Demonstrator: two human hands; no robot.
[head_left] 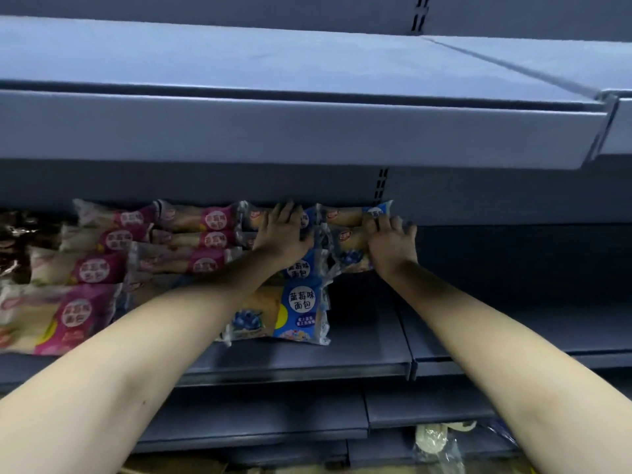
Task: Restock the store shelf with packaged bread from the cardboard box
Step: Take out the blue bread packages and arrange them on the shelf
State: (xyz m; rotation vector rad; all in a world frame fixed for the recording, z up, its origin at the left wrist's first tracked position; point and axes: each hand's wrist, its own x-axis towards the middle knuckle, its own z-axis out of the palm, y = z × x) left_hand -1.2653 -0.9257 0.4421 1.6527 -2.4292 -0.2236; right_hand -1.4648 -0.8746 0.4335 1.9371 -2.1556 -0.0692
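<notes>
Both my arms reach deep into the middle shelf (369,350). My left hand (284,230) lies flat, fingers spread, on the blue blueberry bread packs (301,302) stacked front to back. To its right, my right hand (390,241) rests with its fingers curled on the top of a shorter stack of blue packs (349,241) at the back of the shelf. Pink-labelled bread packs (99,268) fill the shelf to the left in several rows. The cardboard box (178,466) shows only as a brown strip at the bottom edge.
An upper shelf (273,131) overhangs my hands, close above them. Bare shelf surface (513,302) extends right of the blue packs. Dark brown packages (13,241) sit at the far left. A clear bag with bread (434,443) lies on a lower level at the bottom right.
</notes>
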